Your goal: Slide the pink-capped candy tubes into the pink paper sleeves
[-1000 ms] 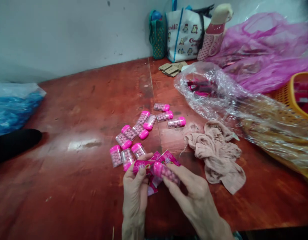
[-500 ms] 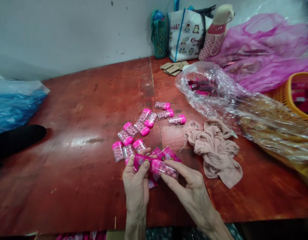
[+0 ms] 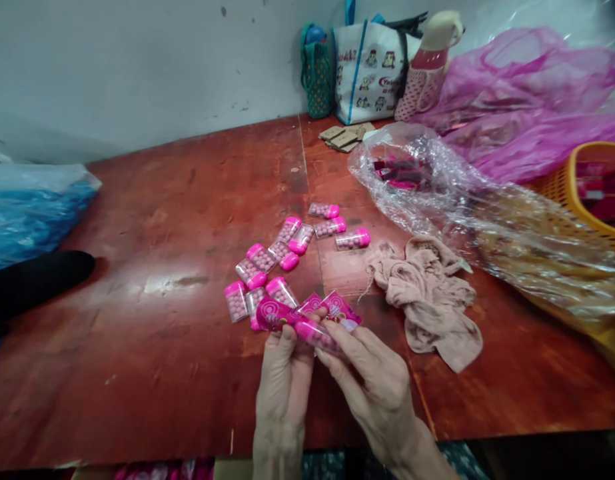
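Observation:
My right hand [image 3: 374, 373] is closed on a small clear bottle [image 3: 318, 335] with a pink cap, full of pink beads; it lies tilted, cap toward the left. My left hand [image 3: 287, 367] pinches a magenta printed sleeve [image 3: 274, 313] at the cap end. The bottle's cap touches the sleeve, but whether it sits inside I cannot tell. Just beyond my fingers lie more magenta printed sleeves [image 3: 339, 307], partly covered by the hands. Several similar bead bottles [image 3: 262, 258] lie loosely on the red-brown table [image 3: 152, 360] ahead.
Right of my hands lies a crumpled pinkish cloth [image 3: 430, 300]. Behind it is a clear plastic bag [image 3: 402, 150] with dark pink items, near a yellow basket [image 3: 562, 187]. A printed tote bag [image 3: 370, 73] stands by the wall. On the left are a blue-filled bag [image 3: 32, 213] and a black object [image 3: 42, 277].
My left hand has shifted right and slightly down, nearer my right hand. The magenta sleeve has swung outward to the left, and the bottle is now partly covered by fingers.

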